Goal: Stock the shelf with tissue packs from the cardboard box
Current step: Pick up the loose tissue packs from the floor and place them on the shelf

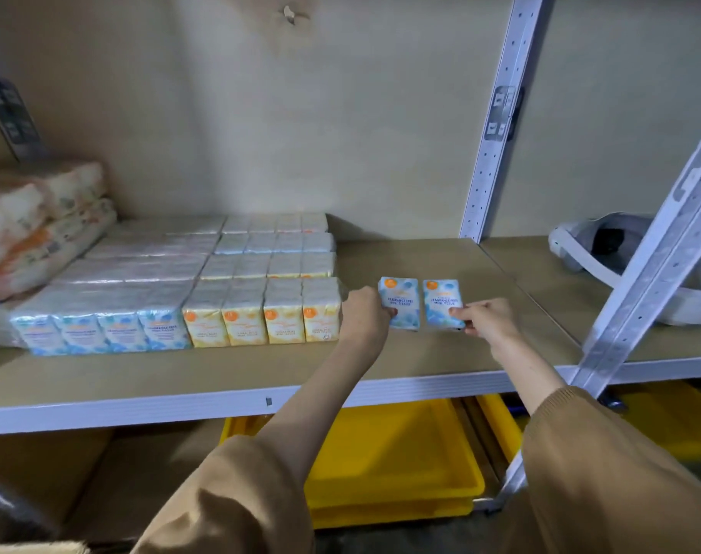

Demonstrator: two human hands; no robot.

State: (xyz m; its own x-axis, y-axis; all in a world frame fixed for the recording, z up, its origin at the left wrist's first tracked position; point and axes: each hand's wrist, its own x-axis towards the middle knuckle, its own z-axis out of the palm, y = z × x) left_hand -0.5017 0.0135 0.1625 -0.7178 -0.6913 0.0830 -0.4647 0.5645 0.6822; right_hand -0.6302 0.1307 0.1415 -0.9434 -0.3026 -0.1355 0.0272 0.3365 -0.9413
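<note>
Now both hands reach over the shelf (381,353), each gripping one blue tissue pack held upright. The left hand (365,313) has its fingers (391,312) clamped on the left blue pack (400,299), just right of the row of yellow packs (261,317). The right hand (487,319) pinches the right blue pack (441,299) at its lower corner. The two packs stand side by side with a narrow gap between them. A yellow tray (401,453) lies below the shelf.
</note>
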